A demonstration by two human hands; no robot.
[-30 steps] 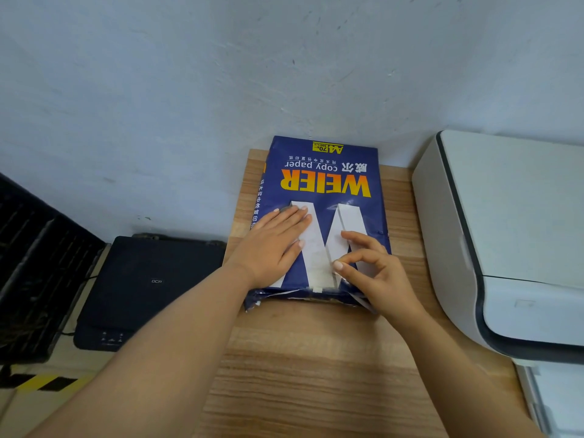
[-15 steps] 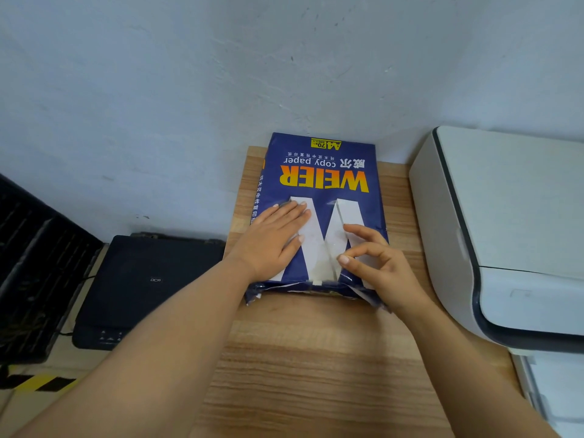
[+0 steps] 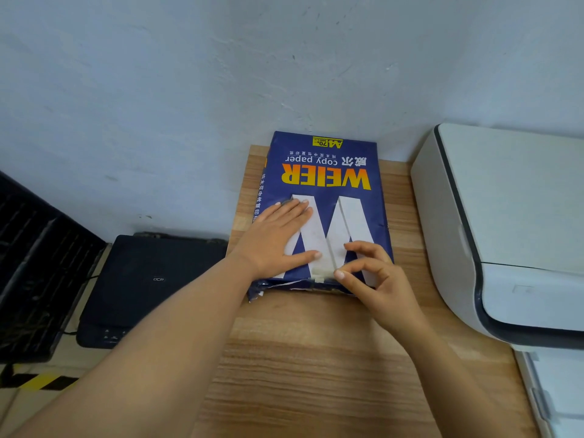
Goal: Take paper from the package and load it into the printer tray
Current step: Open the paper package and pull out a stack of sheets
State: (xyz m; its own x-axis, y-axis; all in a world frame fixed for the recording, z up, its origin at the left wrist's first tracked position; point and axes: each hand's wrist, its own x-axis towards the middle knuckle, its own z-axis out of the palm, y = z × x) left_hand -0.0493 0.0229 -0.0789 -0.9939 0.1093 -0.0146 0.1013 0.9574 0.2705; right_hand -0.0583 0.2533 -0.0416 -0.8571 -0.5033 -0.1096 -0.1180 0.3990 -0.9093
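Both hands on the paper pack (image 3: 322, 197)

Left hand (image 3: 275, 245) flat, grip wide; right hand (image 3: 376, 279) grip narrow, pinching the pack's torn near edge on the worktop (image 3: 303, 358).

We see the blue paper package (image 3: 322, 197) lying flat against the desk's (image 3: 300, 358) far edge, its near end torn open; the white printer (image 3: 512, 222) occupies the desk's right edge.

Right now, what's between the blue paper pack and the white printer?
Only a bare strip of the wooden table separates the paper pack from the white printer, seen in the head view.
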